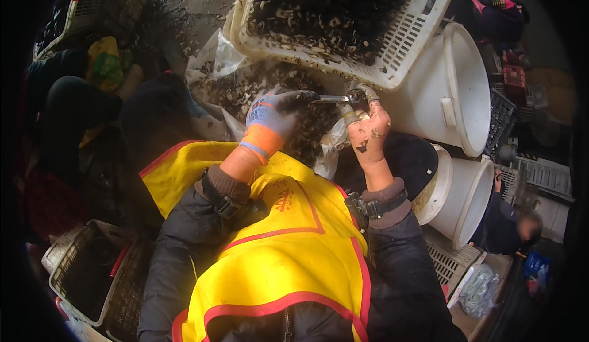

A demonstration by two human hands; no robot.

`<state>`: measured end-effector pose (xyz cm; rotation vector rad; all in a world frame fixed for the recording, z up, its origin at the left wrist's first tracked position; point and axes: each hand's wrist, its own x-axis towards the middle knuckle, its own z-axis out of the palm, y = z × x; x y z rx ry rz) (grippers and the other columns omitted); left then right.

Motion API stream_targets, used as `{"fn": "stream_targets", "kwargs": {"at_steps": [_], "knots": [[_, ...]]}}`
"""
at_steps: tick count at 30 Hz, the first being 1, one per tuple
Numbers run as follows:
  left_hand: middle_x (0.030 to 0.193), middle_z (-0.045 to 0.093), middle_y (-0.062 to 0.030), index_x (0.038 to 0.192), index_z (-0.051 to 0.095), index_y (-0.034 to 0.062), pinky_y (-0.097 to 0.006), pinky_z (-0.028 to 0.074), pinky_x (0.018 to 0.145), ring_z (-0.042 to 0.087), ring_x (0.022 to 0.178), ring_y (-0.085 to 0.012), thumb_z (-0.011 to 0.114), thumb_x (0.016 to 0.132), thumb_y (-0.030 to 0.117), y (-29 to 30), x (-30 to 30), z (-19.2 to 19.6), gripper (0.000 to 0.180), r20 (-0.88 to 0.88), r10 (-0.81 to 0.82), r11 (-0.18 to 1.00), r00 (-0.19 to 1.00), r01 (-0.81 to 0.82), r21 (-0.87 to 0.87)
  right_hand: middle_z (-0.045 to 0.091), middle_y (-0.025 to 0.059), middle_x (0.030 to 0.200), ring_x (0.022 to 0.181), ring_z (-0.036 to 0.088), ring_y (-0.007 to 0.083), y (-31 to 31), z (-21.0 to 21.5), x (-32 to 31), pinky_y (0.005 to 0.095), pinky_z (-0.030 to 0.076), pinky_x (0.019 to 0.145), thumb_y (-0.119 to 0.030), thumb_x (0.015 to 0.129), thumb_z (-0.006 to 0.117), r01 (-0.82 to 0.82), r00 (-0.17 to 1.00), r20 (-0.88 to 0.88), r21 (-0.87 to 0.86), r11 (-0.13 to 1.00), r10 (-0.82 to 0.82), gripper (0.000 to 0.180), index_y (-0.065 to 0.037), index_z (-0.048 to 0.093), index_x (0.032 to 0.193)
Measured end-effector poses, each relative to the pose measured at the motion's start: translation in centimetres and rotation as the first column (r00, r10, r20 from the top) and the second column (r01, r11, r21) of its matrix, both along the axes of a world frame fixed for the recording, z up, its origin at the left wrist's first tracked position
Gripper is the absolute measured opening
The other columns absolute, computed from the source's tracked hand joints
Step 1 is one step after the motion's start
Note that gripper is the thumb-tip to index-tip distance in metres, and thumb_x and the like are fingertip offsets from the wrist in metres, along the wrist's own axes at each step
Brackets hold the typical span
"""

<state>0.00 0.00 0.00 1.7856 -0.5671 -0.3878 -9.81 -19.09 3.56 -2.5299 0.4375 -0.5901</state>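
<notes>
My left hand [270, 118], in a blue and orange glove with dark fingers, is closed around a small knife. Its narrow metal blade [330, 98] points right, and the handle is hidden in my fist. Grey, dirty coverings wrap the fingers of my right hand [370, 124], which pinches a small dark shellfish [356, 98] at the blade's tip. Whether the blade has entered the shell I cannot tell. Beneath both hands lies a heap of dark and pale shells [236, 93] on a white plastic sack [230, 53].
Beyond my hands, a tilted white crate [405, 47] holds many dark shellfish. Large white buckets [469, 90] lie on their sides at right. More crates [92, 274] stand at lower left and a crate [113, 7] at upper left. Other people sit at left [73, 115] and right [506, 225].
</notes>
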Motion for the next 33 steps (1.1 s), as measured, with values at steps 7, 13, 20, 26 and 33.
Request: {"fn": "stream_targets", "kwargs": {"at_steps": [7,13,20,26,33], "knots": [[0.099,0.072,-0.0125,0.116,0.074,0.0179,-0.036,0.052,0.082,0.067,0.087,-0.0288,0.070,0.080,0.005,0.2,-0.6,-0.6,0.038,0.333,-0.020,0.968,0.943,-0.065,0.242,0.071,0.0102,0.086,0.071,0.065,0.0189,0.4,-1.3,-0.7,0.0321,0.051,0.066,-0.015,0.079,0.080,0.014,0.995,-0.097,0.162,0.987,0.002,0.035,0.004,0.067,0.107],[0.099,0.073,-0.0118,0.113,0.074,0.0143,-0.034,0.053,0.080,0.068,0.087,-0.0243,0.070,0.083,0.009,-0.7,-1.1,-3.1,0.031,-0.246,0.010,1.000,0.969,-0.003,0.029,0.070,0.0072,0.081,0.058,0.061,0.0115,-0.1,0.7,0.1,0.0261,0.048,0.051,-0.017,0.080,0.080,-0.115,0.964,-0.228,0.097,0.989,0.135,0.030,0.001,0.069,0.100],[0.098,0.067,-0.0110,0.114,0.073,0.0178,-0.039,0.049,0.087,0.059,0.098,-0.0326,0.069,0.080,0.007,-0.1,0.3,-3.3,0.036,-0.436,0.021,0.971,0.899,-0.121,-0.204,0.071,0.0027,0.090,0.062,0.063,0.0058,2.5,2.9,0.1,0.0198,0.048,0.048,-0.011,0.082,0.078,0.139,0.936,-0.221,0.947,0.288,0.275,0.030,-0.002,0.067,0.109],[0.100,0.069,-0.0079,0.111,0.075,0.0137,-0.036,0.049,0.088,0.061,0.100,-0.0275,0.069,0.081,0.002,0.4,1.0,-1.6,0.032,0.272,-0.081,0.986,0.959,0.117,-0.118,0.069,0.0028,0.090,0.062,0.058,0.0048,2.5,3.9,0.0,0.0186,0.043,0.050,-0.008,0.080,0.079,0.073,0.972,-0.151,0.922,0.381,0.178,0.037,-0.001,0.063,0.112],[0.096,0.072,-0.0101,0.108,0.076,0.0144,-0.038,0.047,0.089,0.062,0.094,-0.0288,0.069,0.079,0.004,0.4,1.5,-0.7,0.031,0.367,-0.048,0.987,0.929,0.100,-0.124,0.069,0.0061,0.100,0.078,0.064,0.0092,2.9,4.5,0.1,0.0212,0.051,0.063,-0.004,0.081,0.078,-0.119,0.973,0.080,0.977,0.175,0.219,0.039,0.001,0.059,0.115]]}}
